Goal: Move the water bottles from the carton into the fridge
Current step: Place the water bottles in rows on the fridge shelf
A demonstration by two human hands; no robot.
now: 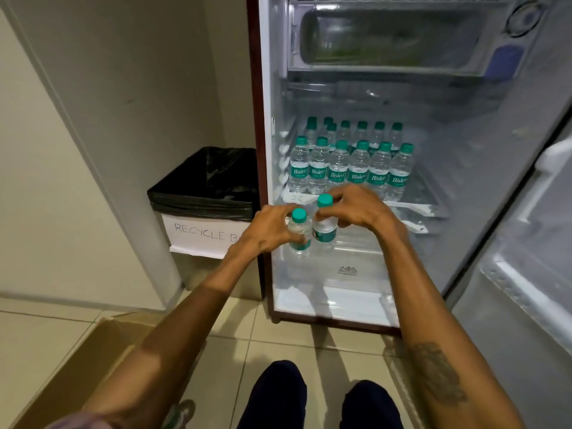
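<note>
Two knees (272,394) in dark trousers are showing at the bottom edge, facing the fridge (464,168), whose door (526,274) is standing open to its right. Both bare forearms are reaching from there toward the fridge's lower opening. The left hand (269,230) is gripping a small bottle (299,235) with a green cap, fingers curled round its body, just at the fridge's left front edge. The right hand (356,209) is holding a second bottle (325,226) the same way, fingers wrapped round its shoulder below the cap, slightly higher and further inside the fridge. The two are being held upright, just beside each other; whether they are touching I cannot tell. Both are sitting in front of and below the fridge's middle shelf (414,208), where two rows of shelved bottles (349,168) are standing upright. A freezer box (393,38) is sitting at the fridge's top. The brown carton (77,366) is lying on the tiled floor (278,342) well to the left of the fridge; its contents are hidden. A bin (204,193) lined with a black bag and labelled "RECYCLE" is standing against the fridge's left side.
</note>
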